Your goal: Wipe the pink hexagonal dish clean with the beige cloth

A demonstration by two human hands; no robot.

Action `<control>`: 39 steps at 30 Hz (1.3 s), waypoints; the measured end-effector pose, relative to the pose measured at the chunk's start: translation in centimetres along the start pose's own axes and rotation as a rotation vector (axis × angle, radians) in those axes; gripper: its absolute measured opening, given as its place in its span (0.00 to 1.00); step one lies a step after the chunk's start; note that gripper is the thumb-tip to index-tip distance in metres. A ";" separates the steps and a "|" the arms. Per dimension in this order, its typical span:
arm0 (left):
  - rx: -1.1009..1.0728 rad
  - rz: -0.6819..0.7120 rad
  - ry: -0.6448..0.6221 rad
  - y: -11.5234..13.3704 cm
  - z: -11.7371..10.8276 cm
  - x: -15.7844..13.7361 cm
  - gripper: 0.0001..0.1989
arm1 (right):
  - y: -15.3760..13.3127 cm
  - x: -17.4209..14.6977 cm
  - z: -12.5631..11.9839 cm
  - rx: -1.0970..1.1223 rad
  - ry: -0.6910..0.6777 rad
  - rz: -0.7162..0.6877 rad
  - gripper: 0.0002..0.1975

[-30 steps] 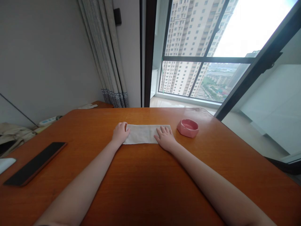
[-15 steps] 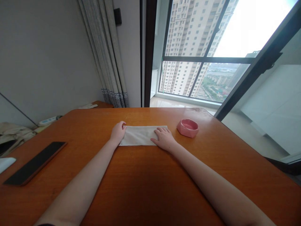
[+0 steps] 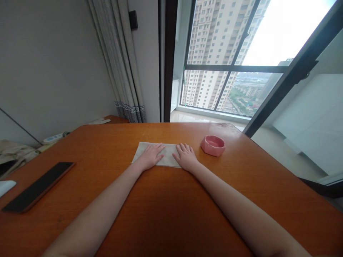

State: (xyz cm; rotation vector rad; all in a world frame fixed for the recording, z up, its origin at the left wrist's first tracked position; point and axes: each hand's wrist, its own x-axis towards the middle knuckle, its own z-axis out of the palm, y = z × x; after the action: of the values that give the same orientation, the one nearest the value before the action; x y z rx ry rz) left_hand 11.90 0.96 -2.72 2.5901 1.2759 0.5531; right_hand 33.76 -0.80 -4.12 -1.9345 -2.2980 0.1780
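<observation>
A pale folded cloth [image 3: 168, 156] lies flat on the wooden table, its long side running left to right. My left hand [image 3: 151, 156] rests flat on the cloth's left half, fingers spread and pointing to the right. On the right end lies my right hand [image 3: 185, 156], palm down with its fingers apart. Both hands cover parts of the cloth, so its right edge is mostly hidden. To the right of my right hand, a short way off, stands a pink faceted bowl [image 3: 213, 145].
The brown wooden table [image 3: 166, 207] spreads around my arms. At its left side lies a long black flat slab [image 3: 39, 186], with part of a white object [image 3: 6, 186] beside it. A grey curtain [image 3: 118, 60] and a tall window [image 3: 230, 67] are beyond the far edge.
My left hand has let go of the cloth's left edge and moved right to lie flat on it. My right hand stays nearly in place on the cloth.
</observation>
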 end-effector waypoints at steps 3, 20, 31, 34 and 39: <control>0.052 -0.195 -0.049 -1.6 0.7 -0.2 0.26 | -0.1 0.0 0.0 0.005 -0.016 0.035 0.34; -0.132 -0.613 0.325 -4.3 -1.0 -0.2 0.08 | 0.5 0.0 -0.8 0.031 0.099 0.193 0.32; -0.367 -0.499 0.968 -3.1 -1.5 -0.6 0.11 | 0.2 0.0 -0.2 0.238 0.190 -0.304 0.15; -0.353 -0.199 0.730 -0.2 -0.4 -0.2 0.15 | 0.1 0.0 -0.1 0.245 0.177 -0.344 0.15; -0.244 0.100 0.184 2.5 1.1 -0.1 0.21 | -0.2 -0.1 -0.3 0.215 0.199 -0.362 0.12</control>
State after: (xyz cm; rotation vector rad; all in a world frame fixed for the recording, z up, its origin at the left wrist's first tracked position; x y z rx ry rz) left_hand 14.15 -0.63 -2.92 2.4535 1.0561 0.9225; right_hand 33.59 -0.90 -3.80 -1.3461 -2.3353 0.1764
